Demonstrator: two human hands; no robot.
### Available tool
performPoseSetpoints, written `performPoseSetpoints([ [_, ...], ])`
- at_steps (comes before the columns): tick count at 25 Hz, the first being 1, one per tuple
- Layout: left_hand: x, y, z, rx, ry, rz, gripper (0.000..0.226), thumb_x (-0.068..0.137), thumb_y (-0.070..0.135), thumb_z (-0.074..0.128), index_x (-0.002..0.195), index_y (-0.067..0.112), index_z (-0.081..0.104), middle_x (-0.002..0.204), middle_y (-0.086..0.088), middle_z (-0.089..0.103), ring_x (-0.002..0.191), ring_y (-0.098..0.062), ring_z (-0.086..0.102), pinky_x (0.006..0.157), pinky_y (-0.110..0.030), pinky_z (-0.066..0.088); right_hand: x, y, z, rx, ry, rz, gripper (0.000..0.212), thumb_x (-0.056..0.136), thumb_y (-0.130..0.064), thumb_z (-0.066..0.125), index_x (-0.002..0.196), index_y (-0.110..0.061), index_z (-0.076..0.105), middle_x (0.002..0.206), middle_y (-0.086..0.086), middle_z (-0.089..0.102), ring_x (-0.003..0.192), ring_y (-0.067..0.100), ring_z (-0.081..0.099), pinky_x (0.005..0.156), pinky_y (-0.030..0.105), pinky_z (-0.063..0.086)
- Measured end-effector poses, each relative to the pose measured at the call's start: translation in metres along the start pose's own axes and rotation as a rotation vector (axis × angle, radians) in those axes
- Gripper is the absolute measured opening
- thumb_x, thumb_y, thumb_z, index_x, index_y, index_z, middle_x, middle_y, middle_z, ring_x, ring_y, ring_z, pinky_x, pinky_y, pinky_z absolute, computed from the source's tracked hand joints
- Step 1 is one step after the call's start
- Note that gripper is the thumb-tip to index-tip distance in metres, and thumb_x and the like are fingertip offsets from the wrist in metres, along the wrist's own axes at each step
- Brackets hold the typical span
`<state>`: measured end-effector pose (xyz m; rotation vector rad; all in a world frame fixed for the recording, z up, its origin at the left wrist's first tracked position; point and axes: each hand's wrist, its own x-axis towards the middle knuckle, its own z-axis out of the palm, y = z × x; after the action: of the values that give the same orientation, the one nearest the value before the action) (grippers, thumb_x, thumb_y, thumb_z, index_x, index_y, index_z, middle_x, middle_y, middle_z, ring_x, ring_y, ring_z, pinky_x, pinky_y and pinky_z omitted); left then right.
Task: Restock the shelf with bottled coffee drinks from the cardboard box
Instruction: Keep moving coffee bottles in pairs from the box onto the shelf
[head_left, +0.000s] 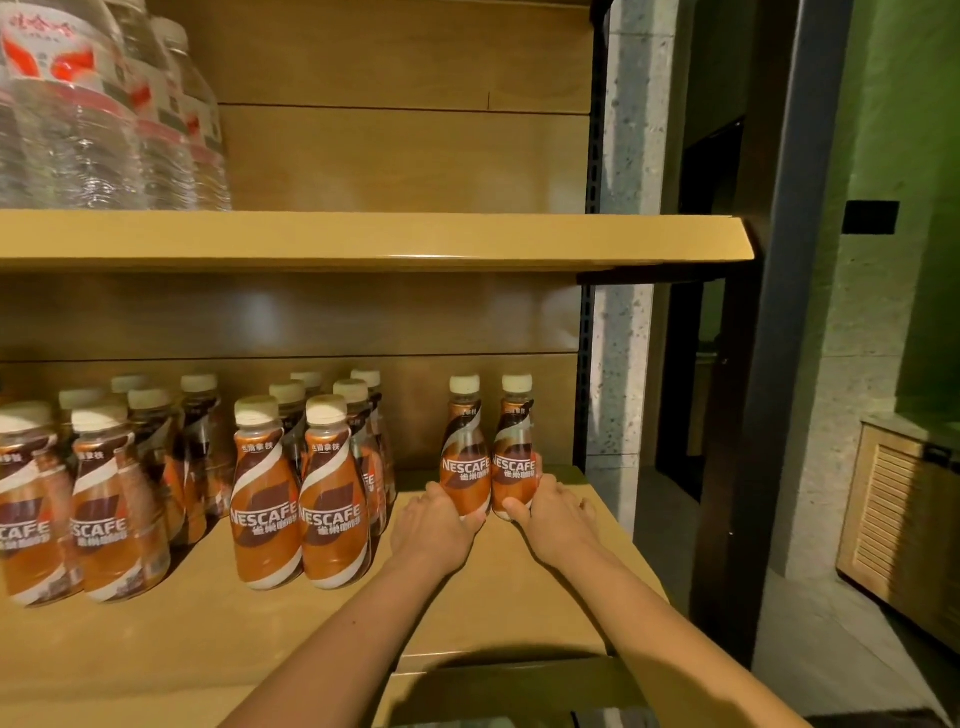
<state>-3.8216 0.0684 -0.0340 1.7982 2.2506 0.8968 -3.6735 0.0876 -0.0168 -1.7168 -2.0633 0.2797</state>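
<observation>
While left grip (434, 525) clasps left bottle (465, 467), right grip (558, 519) right bottle (514, 467), near shelf (519, 587) edge.

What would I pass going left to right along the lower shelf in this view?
Left group of Nescafé bottles → middle group of Nescafé bottles → left hand → left-hand bottle → right-hand bottle → right hand → black shelf upright → louvred wooden cabinet.

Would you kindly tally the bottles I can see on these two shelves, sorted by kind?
Coffee bottles: 14, including one gripped in the left hand and one in the right hand.
Water bottles: at least 3; they overlap and blur, so I cannot give an exact count.
Total: at least 17.
</observation>
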Motion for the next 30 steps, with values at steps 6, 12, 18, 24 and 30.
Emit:
performPoseSetpoints([
  [6, -0.029, 0.009, -0.029, 0.099, -0.051, 0.000, 0.083, 0.085, 0.060, 0.049, 0.143, 0.005, 0.028, 0.146, -0.015, 0.039, 0.135, -0.030, 0.037, 0.111, -0.043, 0.032, -0.032, 0.004, -0.019, -0.133, -0.011, -0.024, 0.076, 0.092, -0.060, 0.030, 0.147, -0.008, 0.022, 0.152, 0.013, 0.030, 0.141, 0.030, 0.026, 0.115, 0.046, 0.018],
  [12, -0.127, 0.046, -0.109, 0.132, -0.052, 0.193, 0.070, 0.090, 0.052, 0.048, 0.141, 0.006, 0.033, 0.146, -0.011, 0.041, 0.134, -0.026, 0.039, 0.107, -0.036, 0.034, -0.131, -0.015, -0.083, 0.093, -0.036, -0.262, 0.044, 0.095, -0.034, 0.048, 0.135, -0.017, 0.042, 0.139, 0.007, 0.048, 0.131, 0.025, 0.043, 0.108, 0.037, 0.035],
  [18, -0.214, 0.090, -0.161, 0.053, -0.052, 0.459, 0.072, 0.087, 0.049, 0.055, 0.144, 0.011, 0.032, 0.147, -0.009, 0.039, 0.132, -0.025, 0.041, 0.103, -0.036, 0.038, -0.234, -0.012, -0.160, -0.044, 0.112, -0.271, 0.067, 0.093, -0.040, 0.052, 0.147, -0.012, 0.024, 0.150, 0.007, 0.037, 0.136, 0.023, 0.037, 0.108, 0.034, 0.033],
  [24, -0.286, 0.179, -0.105, -0.089, -0.267, 0.693, 0.081, 0.085, 0.056, 0.054, 0.149, 0.017, 0.022, 0.155, -0.004, 0.026, 0.140, -0.021, 0.029, 0.109, -0.035, 0.031, -0.327, 0.093, -0.213, -0.138, 0.264, 0.154, 0.071, 0.093, -0.045, 0.049, 0.148, -0.012, 0.021, 0.148, 0.010, 0.038, 0.133, 0.027, 0.041, 0.105, 0.039, 0.038],
  [30, -0.375, 0.309, -0.043, -0.286, -0.580, 0.936, 0.063, 0.091, 0.037, 0.055, 0.145, 0.014, 0.031, 0.149, -0.006, 0.037, 0.134, -0.022, 0.038, 0.104, -0.031, 0.034, -0.452, 0.234, -0.276, -0.126, 0.360, 0.580, 0.072, 0.088, -0.049, 0.056, 0.144, -0.011, 0.031, 0.144, 0.012, 0.044, 0.129, 0.028, 0.046, 0.103, 0.040, 0.041],
])
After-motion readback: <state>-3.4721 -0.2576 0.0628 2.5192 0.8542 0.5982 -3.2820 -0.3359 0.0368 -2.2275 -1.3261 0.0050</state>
